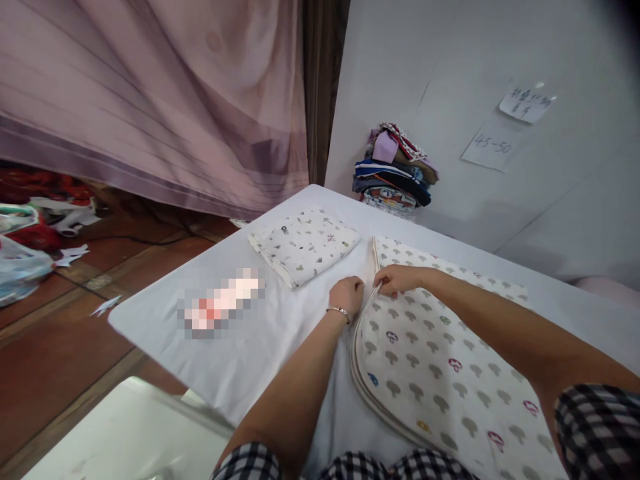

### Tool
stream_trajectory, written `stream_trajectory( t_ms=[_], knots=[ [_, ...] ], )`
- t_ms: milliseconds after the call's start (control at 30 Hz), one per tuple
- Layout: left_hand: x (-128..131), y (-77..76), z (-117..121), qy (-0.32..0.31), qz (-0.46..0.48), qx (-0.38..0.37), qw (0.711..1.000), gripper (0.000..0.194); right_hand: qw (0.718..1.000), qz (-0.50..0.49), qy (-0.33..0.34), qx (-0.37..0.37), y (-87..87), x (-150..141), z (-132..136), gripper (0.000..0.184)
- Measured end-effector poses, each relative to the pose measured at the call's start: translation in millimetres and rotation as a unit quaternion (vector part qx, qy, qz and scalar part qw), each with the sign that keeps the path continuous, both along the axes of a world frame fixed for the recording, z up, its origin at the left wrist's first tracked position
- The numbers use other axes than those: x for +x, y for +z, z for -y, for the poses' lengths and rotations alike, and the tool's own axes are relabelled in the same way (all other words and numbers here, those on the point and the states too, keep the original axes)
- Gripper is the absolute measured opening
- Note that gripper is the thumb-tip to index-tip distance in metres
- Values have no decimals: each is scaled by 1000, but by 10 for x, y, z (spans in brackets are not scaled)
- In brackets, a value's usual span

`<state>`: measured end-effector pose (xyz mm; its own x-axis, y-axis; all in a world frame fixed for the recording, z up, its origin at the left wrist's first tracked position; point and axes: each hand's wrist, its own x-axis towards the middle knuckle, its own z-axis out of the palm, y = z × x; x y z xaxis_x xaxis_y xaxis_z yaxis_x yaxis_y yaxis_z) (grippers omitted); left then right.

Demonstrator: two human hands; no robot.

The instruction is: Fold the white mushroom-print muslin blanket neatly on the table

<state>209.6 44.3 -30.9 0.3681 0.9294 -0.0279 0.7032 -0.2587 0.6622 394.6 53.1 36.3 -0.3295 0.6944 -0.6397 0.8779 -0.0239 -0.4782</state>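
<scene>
A white cloth [435,360] printed with grey mushrooms and a few coloured ones lies folded in layers, its rounded edge toward the left. My right hand [397,279] pinches the layered edge near its far left corner. Just left of that edge is my left hand [346,295], a bracelet at its wrist. Its fingers are curled in, and what they hold, if anything, is hidden. Beyond my left hand rests a second folded white cloth [307,243] with small scattered prints.
The white table [165,280] carries a pixelated object [220,303] at left. Folded clothes [393,167] are stacked against the wall, where two handwritten papers [487,145] hang. A pink curtain [200,87] hangs behind. Bags [23,267] lie on the tiled floor.
</scene>
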Motion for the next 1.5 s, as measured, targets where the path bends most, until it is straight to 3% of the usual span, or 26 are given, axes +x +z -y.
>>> stream_trajectory(
  t_ms=[300, 667, 833, 1167, 1333, 1500],
  knots=[
    [67, -61, 65, -23, -109, 49, 993, 27, 998, -22, 17, 65, 1, 79, 84, 20],
    [73, 1, 120, -17, -144, 74, 987, 31, 996, -33, 6, 80, -51, -11, 69, 22],
    [101, -4, 126, -43, -138, 72, 987, 24, 997, -29, -9, 73, -71, -39, 68, 25],
    [23, 25, 4, 30, -85, 3, 996, 20, 996, -17, 11, 88, -117, -69, 39, 23],
    [-10, 63, -34, 67, -8, -69, 995, 23, 995, -19, 29, 88, -114, -122, 5, 22],
    [-4, 72, -62, 49, 14, -118, 992, 24, 996, -22, 43, 77, -95, -173, -12, 30]
  ],
)
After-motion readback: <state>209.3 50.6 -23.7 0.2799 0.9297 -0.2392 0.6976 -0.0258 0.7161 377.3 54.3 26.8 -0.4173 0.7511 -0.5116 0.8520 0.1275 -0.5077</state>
